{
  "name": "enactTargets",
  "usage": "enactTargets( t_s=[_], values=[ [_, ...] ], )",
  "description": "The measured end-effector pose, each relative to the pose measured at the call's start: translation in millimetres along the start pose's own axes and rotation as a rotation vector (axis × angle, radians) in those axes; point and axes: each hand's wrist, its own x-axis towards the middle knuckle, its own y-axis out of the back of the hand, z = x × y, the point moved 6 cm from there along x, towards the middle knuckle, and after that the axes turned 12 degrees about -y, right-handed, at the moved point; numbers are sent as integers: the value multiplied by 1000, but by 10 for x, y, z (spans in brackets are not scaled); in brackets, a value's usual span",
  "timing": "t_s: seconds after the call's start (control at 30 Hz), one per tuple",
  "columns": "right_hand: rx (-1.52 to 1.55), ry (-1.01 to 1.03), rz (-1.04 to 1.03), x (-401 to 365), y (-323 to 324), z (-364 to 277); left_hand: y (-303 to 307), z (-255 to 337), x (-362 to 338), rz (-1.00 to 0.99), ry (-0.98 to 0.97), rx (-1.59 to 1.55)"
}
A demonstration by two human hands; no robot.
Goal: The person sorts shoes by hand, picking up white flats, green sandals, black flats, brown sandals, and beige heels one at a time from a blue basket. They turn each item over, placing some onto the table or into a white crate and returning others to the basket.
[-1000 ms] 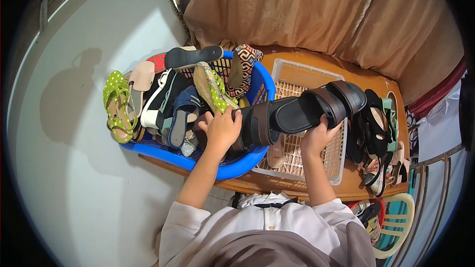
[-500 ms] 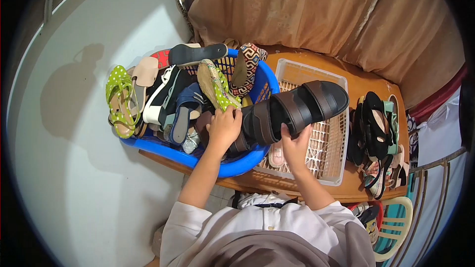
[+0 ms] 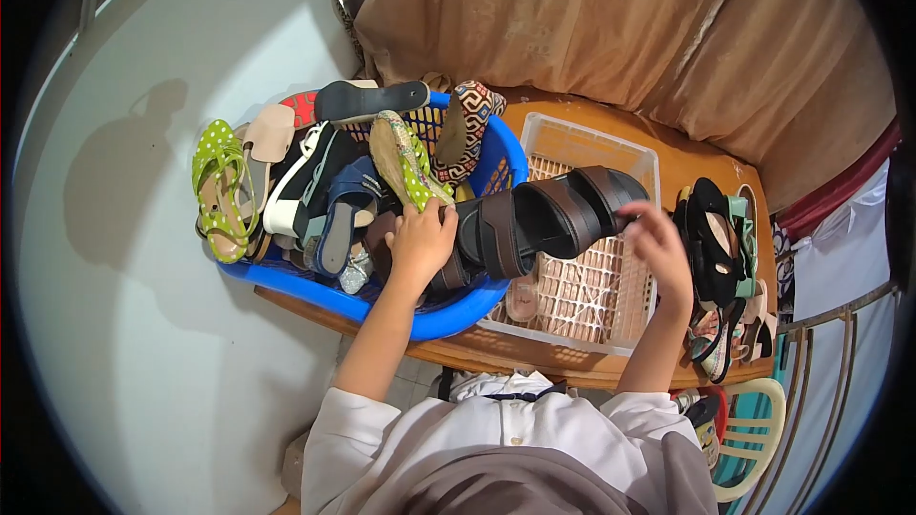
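A black sandal with broad brown straps (image 3: 549, 215) lies tilted across the rim of the blue basket (image 3: 458, 322), its toe out over the clear plastic crate. My left hand (image 3: 422, 243) is closed at the heel end, beside a green polka-dot sandal (image 3: 405, 162). More brown strap shows below that hand, inside the basket. At the toe, my right hand (image 3: 661, 253) has its fingers apart, the fingertips right at the sole's edge. Around my left hand are a blue sandal (image 3: 348, 219), a silver glittery shoe (image 3: 356, 270) and a patterned shoe (image 3: 468, 129).
The clear crate (image 3: 647, 160) stands on a wooden table (image 3: 706, 160), with a pale pink shoe (image 3: 522, 300) inside. Several black, green and patterned shoes (image 3: 716, 238) are grouped at the right. A cream plastic chair (image 3: 754, 434) is at lower right; a brown curtain (image 3: 572, 29) hangs behind.
My right hand has let go of the sandal's middle strap and moved right to its toe. The sandal's toe has dipped slightly. My left hand stays at the heel end.
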Motion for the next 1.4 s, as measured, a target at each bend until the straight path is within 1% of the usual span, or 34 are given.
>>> enactTargets(
  t_s=[0.07,0.13,0.17,0.23,0.27,0.33,0.37,0.4,0.47,0.5,0.57,0.63,0.67,0.7,0.73,0.8,0.87,0.97,1.03,1.13,1.17,1.2,1.27,1.3,1.37,1.4],
  values=[
    [-64,134,453,199,320,68,2,-16,4,3,-9,-24],
    [-125,75,521,437,307,189,16,-36,9,25,-31,-69],
    [-156,48,556,501,317,206,13,-53,22,54,-82,-136],
    [-189,-195,464,571,266,251,36,-76,52,114,-189,-269],
    [-205,-315,417,594,238,280,95,-56,25,225,-234,-205],
    [-185,-253,399,598,291,308,248,89,-151,445,-322,-73],
    [-174,-222,392,599,325,335,293,131,-243,471,-277,9],
    [-180,-150,426,597,364,323,381,209,-363,495,-208,138],
    [-187,-13,492,575,406,300,363,137,-486,474,-118,139],
    [-229,53,516,491,366,157,308,83,-516,416,-86,118],
    [-260,119,601,419,376,88,171,-51,-549,300,-20,75],
    [-265,205,657,336,335,-22,55,-105,-525,365,-109,-137],
    [-284,178,665,299,288,-63,22,-107,-519,398,-155,-243],
    [-304,150,673,256,242,-101,74,-44,-523,479,-198,-279],
    [-324,122,683,230,215,-104,71,-25,-528,480,-178,-311],
    [-355,154,722,225,127,-50,61,0,-542,478,-144,-376],
    [-293,131,699,235,94,34,59,11,-544,470,-142,-398],
    [-315,134,556,287,119,42,50,-25,-535,459,-118,-480],
    [-248,124,465,336,129,53,70,-55,-514,441,-73,-564],
    [-155,126,368,402,163,62,147,-192,-470,426,-227,-425],
    [-127,128,342,424,167,67,196,-241,-510,431,-203,-266],
    [-119,112,355,432,174,87,321,-188,-604,396,-84,-24],
    [-103,81,374,444,165,139,343,-309,-646,404,-7,-45],
    [-96,98,362,451,148,144,231,-462,-590,384,-29,-259],
    [-45,63,317,493,130,206,-70,-676,-487,279,82,-699],
    [-21,45,296,518,130,239,-140,-682,-462,220,135,-919]
  ],
)
